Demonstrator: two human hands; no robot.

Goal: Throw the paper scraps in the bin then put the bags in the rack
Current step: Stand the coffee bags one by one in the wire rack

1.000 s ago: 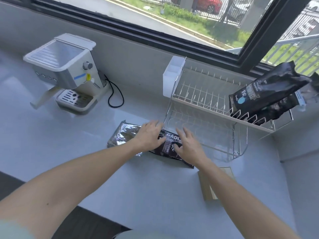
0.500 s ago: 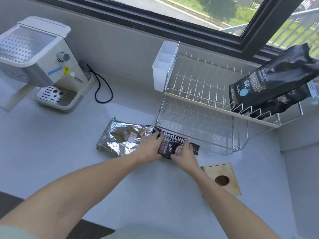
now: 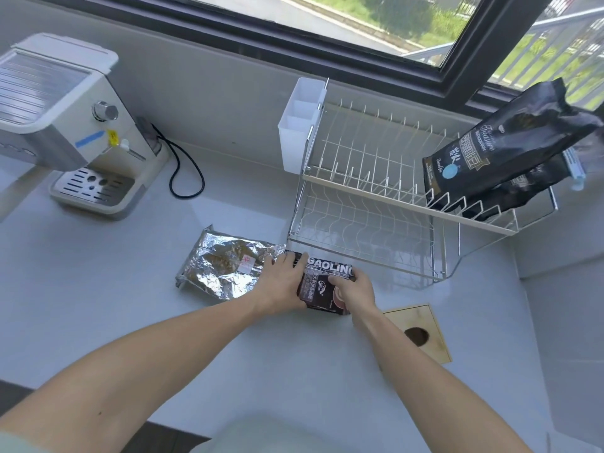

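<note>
A dark bag (image 3: 328, 273) printed GAOLING lies on the white counter in front of the wire rack (image 3: 376, 197). My left hand (image 3: 282, 279) grips its left side and my right hand (image 3: 354, 291) grips its right side. A crinkled silver foil bag (image 3: 225, 264) lies flat just to the left, touching the dark bag. Two black coffee bags (image 3: 510, 145) lean in the right end of the rack's upper tier. A wooden lid with a round hole (image 3: 416, 333) sits flush in the counter by my right wrist.
A white coffee machine (image 3: 62, 125) stands at the back left with a black cable (image 3: 186, 171) looping beside it. A white cutlery holder (image 3: 302, 122) hangs on the rack's left end. The window sill runs along the back.
Both hands have shifted from lying on top of the dark bag to gripping its two sides. The view has tilted down and the wooden lid has come fully into sight.
</note>
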